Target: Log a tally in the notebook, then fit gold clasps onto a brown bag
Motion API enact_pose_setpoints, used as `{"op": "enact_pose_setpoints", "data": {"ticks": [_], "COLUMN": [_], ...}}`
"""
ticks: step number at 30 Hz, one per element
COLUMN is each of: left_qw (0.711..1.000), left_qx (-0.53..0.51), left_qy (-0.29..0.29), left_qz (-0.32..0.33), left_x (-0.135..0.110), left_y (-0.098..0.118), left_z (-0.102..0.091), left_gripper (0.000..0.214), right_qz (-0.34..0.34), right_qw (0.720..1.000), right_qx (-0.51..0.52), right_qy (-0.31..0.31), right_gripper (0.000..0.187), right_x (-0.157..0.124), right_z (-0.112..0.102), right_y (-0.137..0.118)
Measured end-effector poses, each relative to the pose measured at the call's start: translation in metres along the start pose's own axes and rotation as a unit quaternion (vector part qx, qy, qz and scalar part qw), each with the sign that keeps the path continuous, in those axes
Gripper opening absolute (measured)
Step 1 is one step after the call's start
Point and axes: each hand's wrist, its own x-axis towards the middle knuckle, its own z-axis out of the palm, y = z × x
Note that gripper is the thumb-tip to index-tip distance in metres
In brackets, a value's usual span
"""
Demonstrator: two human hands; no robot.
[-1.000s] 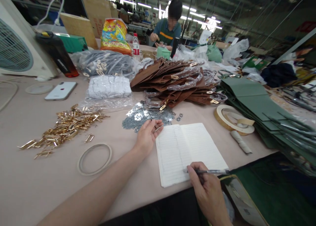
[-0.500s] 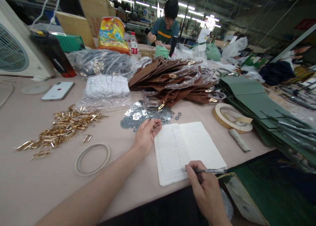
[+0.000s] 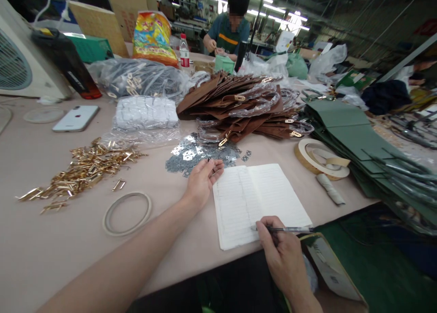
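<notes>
My right hand (image 3: 282, 253) grips a black and silver ballpoint pen (image 3: 283, 229), its tip resting on the lower part of an open ruled notebook (image 3: 259, 203). My left hand (image 3: 201, 183) lies palm down on the table, fingers loosely apart, just left of the notebook. Its fingertips reach the edge of a scattered pile of small silver metal plates (image 3: 194, 156). Nothing shows held in that hand. The notebook's pages carry faint vertical writing, too small to read.
A heap of gold metal clips (image 3: 82, 171) and a thin tape ring (image 3: 127, 213) lie left of my arm. Stacked brown bag panels (image 3: 235, 108) stand ahead, green panels (image 3: 355, 135) and a tape roll (image 3: 321, 158) to the right. A co-worker (image 3: 228, 30) sits beyond the table.
The whole scene has slid slightly upward in view as my head tilts. Both hands stay in nearly the same place, and the pen tip remains on the page.
</notes>
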Motion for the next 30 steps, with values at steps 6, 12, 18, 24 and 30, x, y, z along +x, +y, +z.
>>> {"op": "enact_pose_setpoints", "data": {"ticks": [6,12,18,24,30], "left_qw": [1.0,1.0,1.0,1.0,1.0], "left_qx": [0.011,0.015,0.007,0.01,0.005], "left_qy": [-0.001,0.0,0.01,0.01,0.005], "left_qz": [0.0,0.0,-0.007,-0.004,0.0], "left_x": [0.0008,0.0,-0.0001,0.0002,0.0024], "left_y": [-0.0014,0.0001,0.0006,-0.001,-0.0019], "left_z": [-0.0004,-0.0002,0.0029,0.0005,-0.0021], "left_gripper": [0.018,0.019,0.014,0.014,0.012], "right_qz": [0.001,-0.007,0.04,0.014,0.002], "right_qw": [1.0,1.0,0.999,1.0,1.0], "right_qx": [-0.003,-0.003,0.022,-0.008,-0.025], "right_qy": [-0.007,-0.003,0.009,0.018,0.015], "right_gripper": [0.037,0.037,0.037,0.037,0.038], "right_x": [0.0003,0.0008,-0.0026,0.0005,0.0019], "right_z": [0.0,-0.0008,-0.0001,0.0017,0.0027], "right_y": [0.0011,0.0001,0.0033,-0.0001,0.0004]}}
